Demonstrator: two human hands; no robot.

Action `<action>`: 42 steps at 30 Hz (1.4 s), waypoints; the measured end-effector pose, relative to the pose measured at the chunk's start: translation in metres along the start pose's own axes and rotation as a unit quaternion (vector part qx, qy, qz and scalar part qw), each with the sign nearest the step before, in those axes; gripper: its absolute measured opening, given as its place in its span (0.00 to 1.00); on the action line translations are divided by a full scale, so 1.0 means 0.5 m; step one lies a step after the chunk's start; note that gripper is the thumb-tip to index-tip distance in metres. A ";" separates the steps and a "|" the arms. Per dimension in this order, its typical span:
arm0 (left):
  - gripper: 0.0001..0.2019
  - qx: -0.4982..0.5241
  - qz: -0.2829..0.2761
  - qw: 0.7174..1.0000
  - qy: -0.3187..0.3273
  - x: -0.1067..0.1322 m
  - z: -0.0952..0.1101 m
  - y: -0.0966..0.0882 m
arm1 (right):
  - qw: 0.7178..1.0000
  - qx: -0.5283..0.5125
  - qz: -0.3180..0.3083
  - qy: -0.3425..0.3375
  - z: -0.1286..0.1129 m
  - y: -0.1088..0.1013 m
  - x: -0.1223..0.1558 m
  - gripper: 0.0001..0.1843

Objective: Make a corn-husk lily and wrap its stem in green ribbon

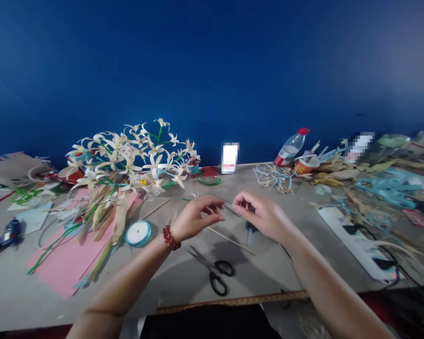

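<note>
My left hand (pixel 199 217), with a dark red bead bracelet (pixel 170 238) at the wrist, hovers over the middle of the table. Its thumb and fingers are apart and nothing shows between them. Facing it, my right hand (pixel 261 214) has its fingers curled in toward the thumb; whether something thin is pinched there, I cannot make out. Below the hands a thin stick (pixel 231 241) lies slantwise. Closer to me rest black-handled scissors (pixel 212 270), blades pointing away to the left. A dark-handled tool (pixel 250 230) is partly hidden under my right hand.
White husk-like flowers (pixel 127 157) on green stems fill the left back, above pink paper (pixel 76 252). Nearby are a ribbon spool (pixel 137 234) and a blue glue gun (pixel 7 235). A bottle (pixel 290 149), a power strip (pixel 355 245) and tangled blue strips (pixel 397 186) occupy the right.
</note>
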State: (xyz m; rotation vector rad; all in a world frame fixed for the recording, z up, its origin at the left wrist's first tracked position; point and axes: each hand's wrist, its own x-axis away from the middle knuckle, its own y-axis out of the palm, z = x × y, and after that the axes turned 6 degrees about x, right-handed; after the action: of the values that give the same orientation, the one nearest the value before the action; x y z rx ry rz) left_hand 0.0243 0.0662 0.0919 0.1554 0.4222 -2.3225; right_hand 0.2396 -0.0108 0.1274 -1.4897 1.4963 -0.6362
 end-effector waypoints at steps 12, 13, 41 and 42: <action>0.11 0.248 0.059 0.967 -0.027 0.050 0.118 -0.015 | 0.990 -0.133 -0.001 -0.038 -0.063 -0.028 0.005 0.13; 0.11 0.240 0.072 0.968 -0.019 0.065 0.125 -0.022 | 0.989 -0.135 -0.015 -0.052 -0.062 -0.022 0.004 0.14; 0.12 -0.306 -0.101 0.944 -0.067 0.391 -0.089 0.021 | 0.970 -0.136 -0.178 -0.090 -0.056 0.209 0.143 0.11; 0.12 -0.294 -0.116 0.947 -0.048 0.373 -0.091 0.033 | 0.972 -0.132 -0.172 -0.087 -0.056 0.206 0.149 0.11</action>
State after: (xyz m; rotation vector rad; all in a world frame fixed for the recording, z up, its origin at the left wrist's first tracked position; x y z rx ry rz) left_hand -0.0961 -0.0535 0.0009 -0.3130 1.1070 -2.3043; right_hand 0.1744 -0.0744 0.0346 -1.9841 1.2321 -0.5038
